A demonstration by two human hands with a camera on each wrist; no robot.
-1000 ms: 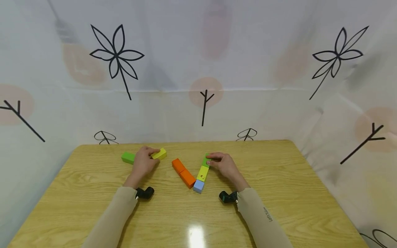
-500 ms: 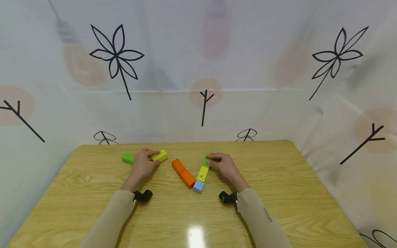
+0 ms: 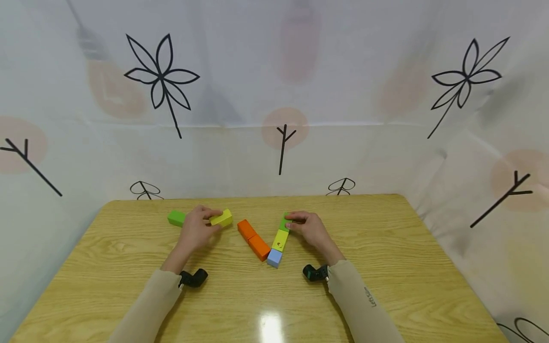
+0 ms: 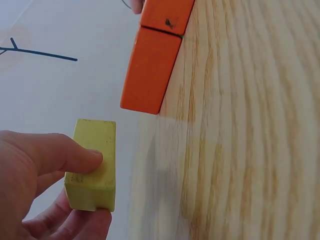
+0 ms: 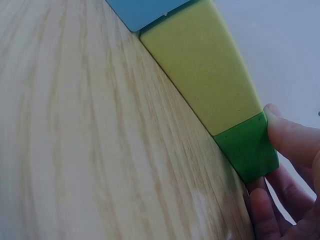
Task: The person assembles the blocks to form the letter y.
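My left hand (image 3: 195, 231) pinches a yellow block (image 3: 223, 218) between thumb and fingers, left of the two orange blocks. In the left wrist view the thumb lies on one face of this yellow block (image 4: 95, 137), with fingertips beneath. My right hand (image 3: 313, 232) holds a green block (image 3: 283, 223) at the far end of a row. That green block (image 5: 248, 147) meets a second yellow block (image 3: 280, 240) end to end, and a blue block (image 3: 274, 257) closes the near end. The orange blocks (image 3: 259, 247) slant away from the blue one, forming a V with the row.
Another green block (image 3: 176, 218) lies behind and left of my left hand, partly covered by it. The wooden table (image 3: 240, 305) ends at the back against a patterned white cloth (image 3: 214, 157). Black wrist cameras (image 3: 194, 278) hang by both sleeves.
My left hand and forearm have shifted slightly toward me, and the yellow block has moved a little right and nearer. My right hand and the joined blocks have stayed still.
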